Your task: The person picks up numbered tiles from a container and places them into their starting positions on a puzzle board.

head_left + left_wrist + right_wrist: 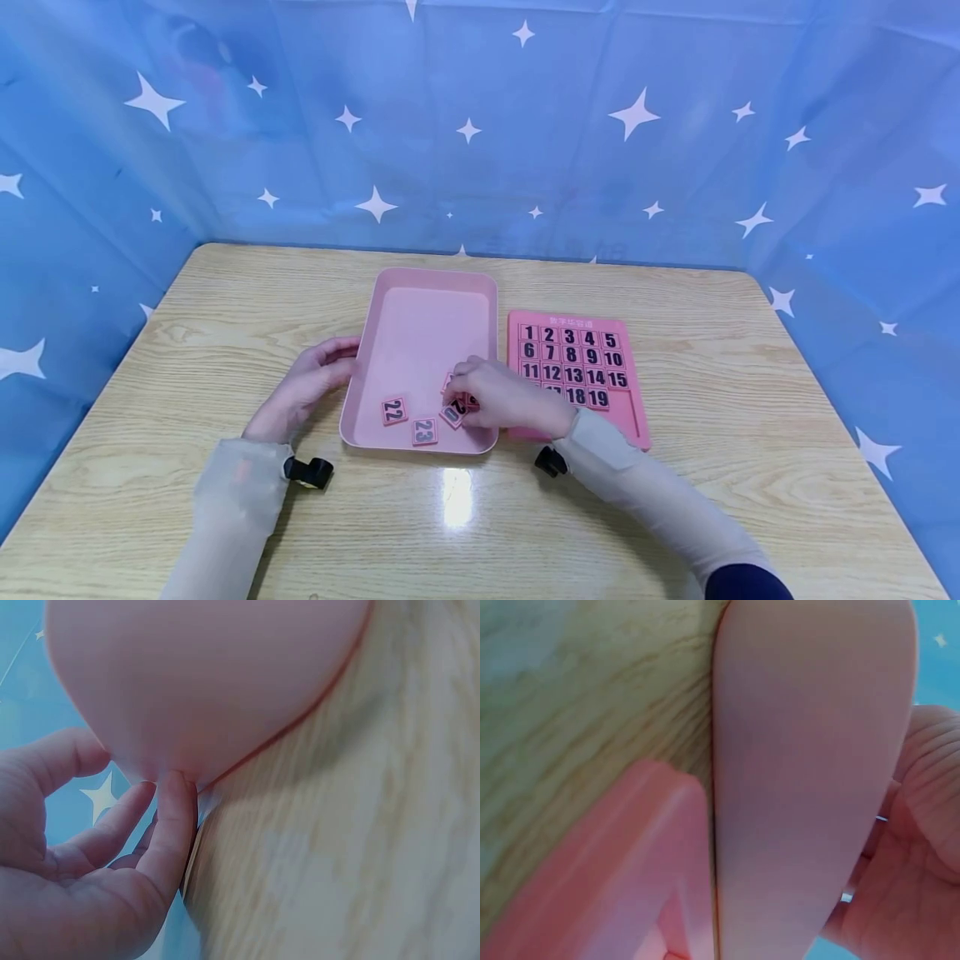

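Note:
A shallow pink tray [435,325] lies on the table, and the fingers of my left hand [307,383] touch its outer left side. In the left wrist view, the thumb and fingertips of that hand [90,900] rest against the tray wall [202,682]. My right hand [513,398] reaches over the tray's right rim and pinches a pink number tile marked 20 [452,415]. Tiles 22 [393,411] and 23 [424,432] lie nearby, turned sideways. Other tiles are partly hidden under the right hand. The tray wall hides its fingertips in the right wrist view.
Right of the tray lies a pink number board [622,408], its visible tiles in ordered rows up to 19. The right forearm covers its lower left part. The wooden table [720,367] is backed by a blue star-patterned cloth [465,167].

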Demonstrator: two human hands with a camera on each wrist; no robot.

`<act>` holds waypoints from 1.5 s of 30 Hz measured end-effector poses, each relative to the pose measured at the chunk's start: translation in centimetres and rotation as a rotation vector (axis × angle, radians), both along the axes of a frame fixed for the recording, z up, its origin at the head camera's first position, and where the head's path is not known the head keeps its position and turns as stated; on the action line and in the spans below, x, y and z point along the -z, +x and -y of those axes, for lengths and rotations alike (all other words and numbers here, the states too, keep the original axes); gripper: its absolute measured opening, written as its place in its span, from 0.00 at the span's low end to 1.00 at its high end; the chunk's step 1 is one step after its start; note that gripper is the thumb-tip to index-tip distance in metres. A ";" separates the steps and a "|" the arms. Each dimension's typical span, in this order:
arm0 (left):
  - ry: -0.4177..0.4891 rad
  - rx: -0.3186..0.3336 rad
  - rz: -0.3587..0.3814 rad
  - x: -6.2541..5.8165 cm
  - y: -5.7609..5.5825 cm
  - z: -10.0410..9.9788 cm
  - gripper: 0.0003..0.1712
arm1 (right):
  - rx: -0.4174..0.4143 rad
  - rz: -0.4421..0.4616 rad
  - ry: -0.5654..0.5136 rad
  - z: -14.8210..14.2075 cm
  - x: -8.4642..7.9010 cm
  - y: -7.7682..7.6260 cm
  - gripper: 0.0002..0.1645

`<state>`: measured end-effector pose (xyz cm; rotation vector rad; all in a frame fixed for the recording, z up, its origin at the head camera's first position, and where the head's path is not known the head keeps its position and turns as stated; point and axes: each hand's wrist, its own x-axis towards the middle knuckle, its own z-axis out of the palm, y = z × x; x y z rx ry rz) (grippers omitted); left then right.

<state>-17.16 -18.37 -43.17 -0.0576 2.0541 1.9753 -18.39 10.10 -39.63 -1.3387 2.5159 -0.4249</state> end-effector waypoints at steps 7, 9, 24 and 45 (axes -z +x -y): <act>0.003 -0.008 -0.005 0.0 -0.1 0.0 0.31 | 0.035 0.011 0.031 0.3 0.1 -0.3 0.19; 0.003 -0.008 -0.005 0.0 -0.1 0.0 0.31 | 0.035 0.013 0.033 0.3 0.1 -0.3 0.19; -0.020 0.003 -0.002 0.1 0.0 0.0 0.32 | 0.102 0.000 -0.212 -4.8 -3.1 0.5 0.15; -0.005 0.000 -0.021 0.2 0.0 0.0 0.31 | 0.496 -0.066 -0.162 -19.9 -0.5 3.0 0.16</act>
